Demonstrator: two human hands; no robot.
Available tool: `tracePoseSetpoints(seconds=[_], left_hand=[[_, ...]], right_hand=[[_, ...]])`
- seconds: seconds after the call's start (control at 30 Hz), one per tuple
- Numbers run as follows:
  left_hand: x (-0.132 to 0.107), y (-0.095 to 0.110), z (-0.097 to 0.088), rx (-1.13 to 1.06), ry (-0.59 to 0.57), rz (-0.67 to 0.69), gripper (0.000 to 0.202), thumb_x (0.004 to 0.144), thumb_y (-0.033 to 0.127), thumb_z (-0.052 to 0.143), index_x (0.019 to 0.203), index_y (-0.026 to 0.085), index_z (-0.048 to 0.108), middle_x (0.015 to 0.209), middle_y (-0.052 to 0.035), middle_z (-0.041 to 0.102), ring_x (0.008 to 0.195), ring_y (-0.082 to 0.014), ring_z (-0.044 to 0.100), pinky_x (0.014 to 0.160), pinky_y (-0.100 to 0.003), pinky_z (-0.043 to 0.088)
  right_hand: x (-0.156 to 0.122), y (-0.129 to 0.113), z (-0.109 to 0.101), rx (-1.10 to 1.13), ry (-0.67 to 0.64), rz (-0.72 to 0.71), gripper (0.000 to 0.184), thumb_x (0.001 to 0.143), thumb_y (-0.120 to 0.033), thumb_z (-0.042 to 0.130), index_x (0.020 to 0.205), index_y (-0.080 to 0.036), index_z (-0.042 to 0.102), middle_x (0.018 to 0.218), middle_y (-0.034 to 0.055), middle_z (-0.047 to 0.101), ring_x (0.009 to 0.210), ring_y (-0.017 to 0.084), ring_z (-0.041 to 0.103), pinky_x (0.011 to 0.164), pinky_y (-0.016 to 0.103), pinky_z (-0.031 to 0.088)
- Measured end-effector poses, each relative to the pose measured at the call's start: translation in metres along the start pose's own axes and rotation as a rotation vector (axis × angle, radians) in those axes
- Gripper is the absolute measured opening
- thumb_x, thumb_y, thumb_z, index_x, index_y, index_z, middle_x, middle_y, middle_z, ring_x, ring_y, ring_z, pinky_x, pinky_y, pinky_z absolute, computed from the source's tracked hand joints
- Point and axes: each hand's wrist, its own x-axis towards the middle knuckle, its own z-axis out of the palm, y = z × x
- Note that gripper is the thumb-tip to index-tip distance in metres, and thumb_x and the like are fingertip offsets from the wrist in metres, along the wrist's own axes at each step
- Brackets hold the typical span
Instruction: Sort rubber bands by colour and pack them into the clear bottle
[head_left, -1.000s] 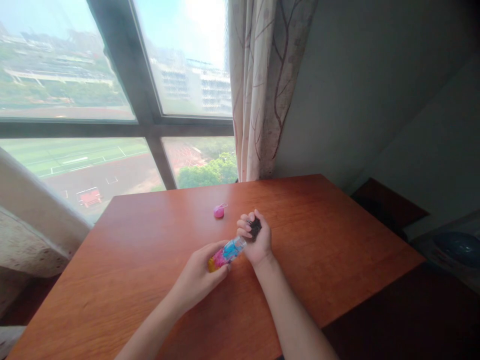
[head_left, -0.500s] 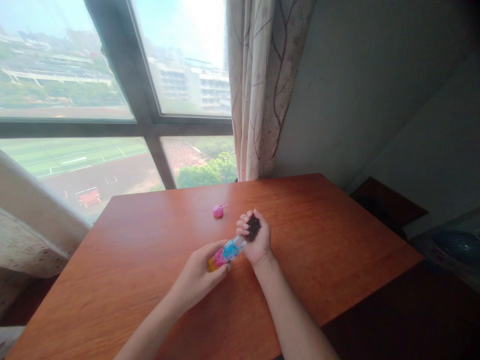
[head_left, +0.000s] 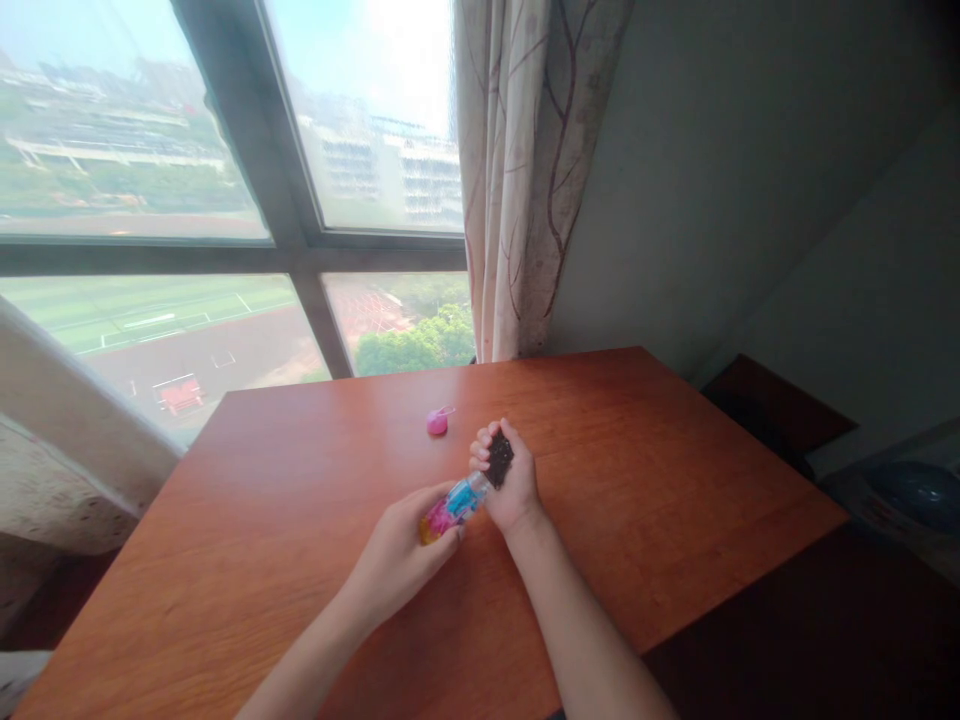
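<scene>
My left hand [head_left: 405, 545] is closed around a small clear bottle [head_left: 456, 503] patterned in blue, pink and yellow. The bottle tilts, its clear mouth end pointing up and right at my right palm. My right hand [head_left: 517, 490] is cupped, fingers curled, around a heap of dark grainy stuff [head_left: 500, 458], whose exact kind I cannot tell. The bottle's mouth touches or nearly touches the heel of that palm. Beyond both hands, a pink lid [head_left: 437, 422] with a thin loop lies on the wooden table [head_left: 300, 480].
A large window [head_left: 360, 180] borders the table's far left side, with a patterned curtain [head_left: 510, 200] at its right. The table's right edge faces a grey wall [head_left: 697, 200]. A dark brown surface [head_left: 780, 400] stands beyond the far right corner.
My right hand has shifted slightly left and turned a little, with the dark grains still in it. The bottle and my left hand have hardly moved.
</scene>
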Motion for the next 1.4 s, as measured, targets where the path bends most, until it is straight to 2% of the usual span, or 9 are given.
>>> tracePoseSetpoints(seconds=[0.23, 0.53, 0.8, 0.97, 1.1, 1.17, 1.3, 1.4], left_hand=[[-0.001, -0.004, -0.001, 0.015, -0.019, 0.006, 0.045, 0.077, 0.018, 0.058, 0.121, 0.019, 0.067, 0.116, -0.0078, 0.073, 0.102, -0.0250, 0.067, 0.092, -0.032, 0.050], [-0.002, -0.008, -0.009, 0.080, -0.092, 0.071, 0.051, 0.076, 0.012, 0.053, 0.125, 0.020, 0.065, 0.118, -0.0089, 0.071, 0.100, -0.0235, 0.066, 0.090, -0.031, 0.049], [-0.002, -0.002, 0.001, 0.086, -0.016, 0.004, 0.045, 0.077, 0.017, 0.056, 0.121, 0.020, 0.067, 0.119, -0.0092, 0.071, 0.106, -0.0260, 0.065, 0.095, -0.034, 0.048], [-0.001, 0.001, 0.004, 0.008, 0.021, -0.027, 0.044, 0.079, 0.018, 0.058, 0.122, 0.018, 0.066, 0.118, -0.0070, 0.072, 0.103, -0.0246, 0.067, 0.094, -0.032, 0.048], [-0.001, -0.003, 0.007, -0.036, 0.038, -0.037, 0.043, 0.080, 0.019, 0.060, 0.123, 0.017, 0.066, 0.118, -0.0069, 0.072, 0.103, -0.0246, 0.067, 0.095, -0.032, 0.048], [-0.001, -0.005, 0.007, -0.067, 0.044, -0.036, 0.042, 0.081, 0.020, 0.060, 0.123, 0.017, 0.065, 0.120, -0.0065, 0.071, 0.106, -0.0247, 0.066, 0.096, -0.032, 0.047], [0.000, -0.009, 0.008, -0.130, 0.039, -0.041, 0.040, 0.084, 0.023, 0.060, 0.123, 0.017, 0.065, 0.120, -0.0058, 0.071, 0.107, -0.0242, 0.065, 0.097, -0.031, 0.047], [0.000, -0.013, 0.009, -0.160, 0.040, -0.034, 0.038, 0.085, 0.024, 0.060, 0.122, 0.016, 0.065, 0.120, -0.0057, 0.071, 0.108, -0.0243, 0.065, 0.097, -0.031, 0.047]], right_hand=[[0.001, 0.005, 0.001, -0.081, 0.084, -0.037, 0.024, 0.077, -0.034, 0.072, 0.072, -0.019, 0.055, 0.066, -0.0043, 0.056, 0.055, 0.006, 0.051, 0.043, 0.012, 0.037], [0.003, 0.011, 0.001, -0.209, 0.071, -0.057, 0.044, 0.072, -0.046, 0.079, 0.066, -0.019, 0.045, 0.055, -0.0093, 0.047, 0.042, 0.003, 0.038, 0.037, 0.012, 0.026], [0.000, 0.017, 0.003, -0.269, 0.109, -0.278, 0.046, 0.078, -0.051, 0.072, 0.062, -0.020, 0.042, 0.055, -0.0085, 0.042, 0.047, 0.006, 0.042, 0.043, 0.017, 0.030], [-0.002, 0.022, 0.003, -0.285, 0.106, -0.322, 0.036, 0.079, -0.045, 0.072, 0.065, -0.020, 0.050, 0.060, -0.0063, 0.050, 0.054, 0.007, 0.051, 0.051, 0.018, 0.040], [-0.004, 0.022, 0.004, -0.283, 0.113, -0.300, 0.020, 0.077, -0.036, 0.074, 0.082, -0.020, 0.063, 0.068, -0.0042, 0.060, 0.057, 0.007, 0.053, 0.050, 0.017, 0.040], [-0.006, 0.021, 0.005, -0.273, 0.102, -0.295, 0.019, 0.074, -0.028, 0.073, 0.090, -0.020, 0.067, 0.072, -0.0030, 0.063, 0.058, 0.008, 0.054, 0.050, 0.017, 0.040], [-0.007, 0.020, 0.006, -0.244, 0.073, -0.302, 0.018, 0.067, -0.016, 0.064, 0.085, -0.020, 0.070, 0.070, -0.0019, 0.065, 0.060, 0.009, 0.056, 0.055, 0.018, 0.044], [-0.006, 0.021, 0.005, -0.229, 0.065, -0.297, 0.021, 0.062, -0.013, 0.058, 0.077, -0.019, 0.071, 0.069, -0.0010, 0.066, 0.062, 0.010, 0.057, 0.057, 0.019, 0.046]])
